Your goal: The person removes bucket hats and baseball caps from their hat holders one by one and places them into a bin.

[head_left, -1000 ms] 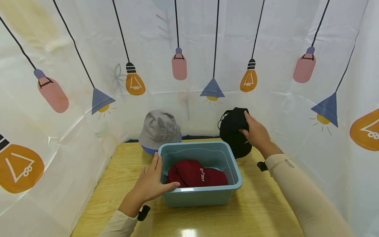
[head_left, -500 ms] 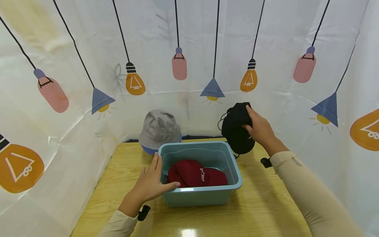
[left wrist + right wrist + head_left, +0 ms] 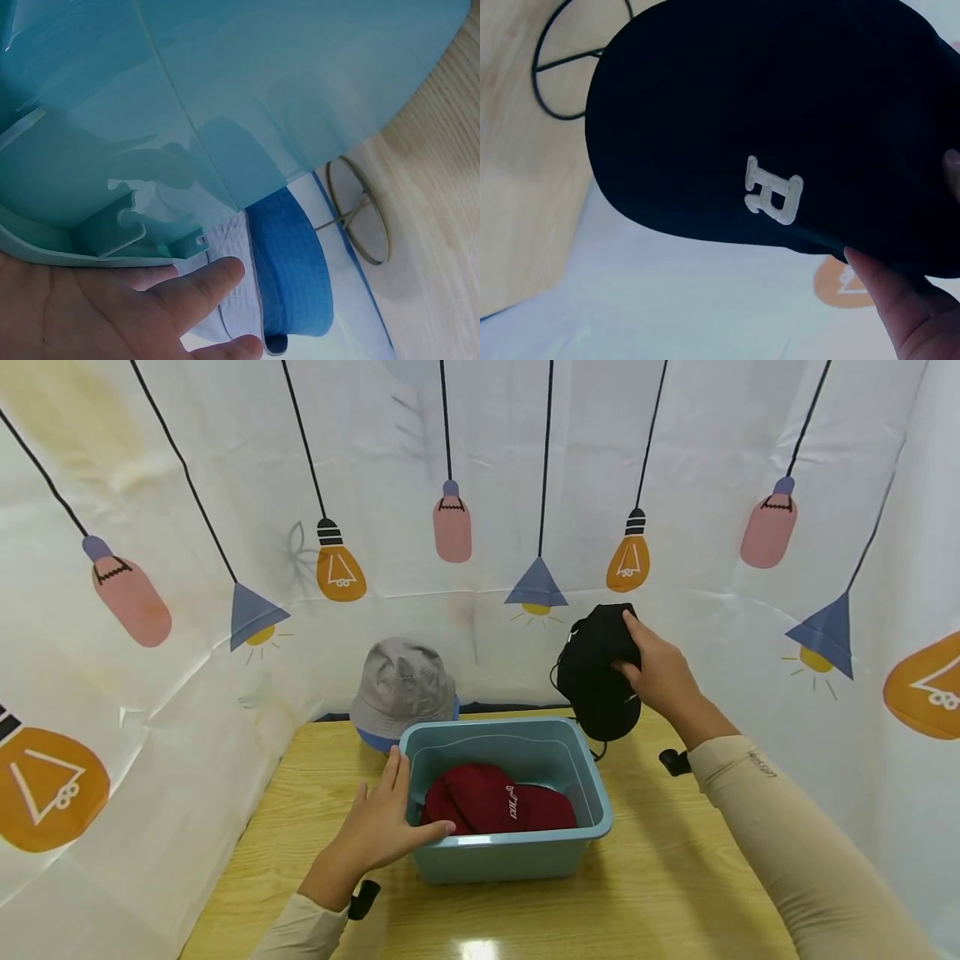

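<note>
My right hand (image 3: 663, 681) grips the crown of a black baseball cap (image 3: 600, 681) at the back right. The cap hangs brim down, and a white letter R shows on its front (image 3: 776, 191) in the right wrist view. My left hand (image 3: 382, 827) rests with straight fingers on the near left corner of a blue-green plastic tub (image 3: 498, 858), the thumb along its front rim. A dark red baseball cap (image 3: 480, 797) with white lettering lies inside the tub. In the left wrist view, the left hand's palm (image 3: 67, 307) lies against the tub's edge.
Behind the tub at left, a grey bucket hat (image 3: 405, 685) with a blue underside (image 3: 292, 262) sits on a wire stand (image 3: 360, 210). A black wire stand (image 3: 536, 71) is beside the black cap. A white curtain printed with lamps (image 3: 487, 635) encloses the wooden table (image 3: 315, 777).
My right hand has raised the black cap, bringing more of the wire below it into view. The left hand and the tub have kept their places.
</note>
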`<state>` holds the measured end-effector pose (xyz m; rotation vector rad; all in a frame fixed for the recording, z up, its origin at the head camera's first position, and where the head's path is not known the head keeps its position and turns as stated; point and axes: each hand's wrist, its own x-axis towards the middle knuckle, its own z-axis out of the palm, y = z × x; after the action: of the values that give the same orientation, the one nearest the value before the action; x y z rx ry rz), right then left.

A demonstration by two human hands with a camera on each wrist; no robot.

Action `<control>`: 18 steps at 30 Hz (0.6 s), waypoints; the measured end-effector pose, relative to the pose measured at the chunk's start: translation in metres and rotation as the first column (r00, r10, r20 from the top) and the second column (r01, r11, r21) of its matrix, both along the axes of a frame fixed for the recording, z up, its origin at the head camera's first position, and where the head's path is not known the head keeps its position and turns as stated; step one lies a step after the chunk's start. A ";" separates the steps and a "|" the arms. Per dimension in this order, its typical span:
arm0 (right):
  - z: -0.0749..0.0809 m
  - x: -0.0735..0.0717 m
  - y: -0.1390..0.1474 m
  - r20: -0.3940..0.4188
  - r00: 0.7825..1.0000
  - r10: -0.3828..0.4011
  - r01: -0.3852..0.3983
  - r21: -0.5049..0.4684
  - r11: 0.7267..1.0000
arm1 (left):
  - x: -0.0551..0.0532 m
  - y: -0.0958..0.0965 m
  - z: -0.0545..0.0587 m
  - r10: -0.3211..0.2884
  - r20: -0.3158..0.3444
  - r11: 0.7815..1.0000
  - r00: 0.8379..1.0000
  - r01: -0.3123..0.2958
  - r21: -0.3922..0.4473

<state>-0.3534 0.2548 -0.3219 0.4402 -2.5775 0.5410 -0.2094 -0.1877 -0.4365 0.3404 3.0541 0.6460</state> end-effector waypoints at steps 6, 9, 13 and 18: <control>0.009 0.003 -0.005 -0.080 0.996 0.029 -0.032 -0.027 0.999 | -0.001 0.000 -0.002 0.001 -0.004 1.000 1.000 -0.001 -0.007; 0.013 0.003 -0.008 -0.114 0.992 0.047 -0.053 -0.046 0.998 | -0.001 0.000 -0.001 0.002 -0.010 1.000 1.000 -0.002 -0.012; 0.019 0.005 -0.011 -0.149 0.987 0.062 -0.070 -0.054 0.996 | -0.001 0.000 -0.002 0.003 -0.010 1.000 1.000 -0.003 -0.010; 0.026 0.010 -0.014 -0.193 0.978 0.079 -0.096 -0.081 0.992 | -0.001 0.000 -0.001 0.000 -0.009 1.000 1.000 0.000 -0.005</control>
<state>-0.3438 0.2405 -0.2961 0.5490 -2.3512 0.6126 -0.2101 -0.1876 -0.4375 0.3437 3.0640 0.6381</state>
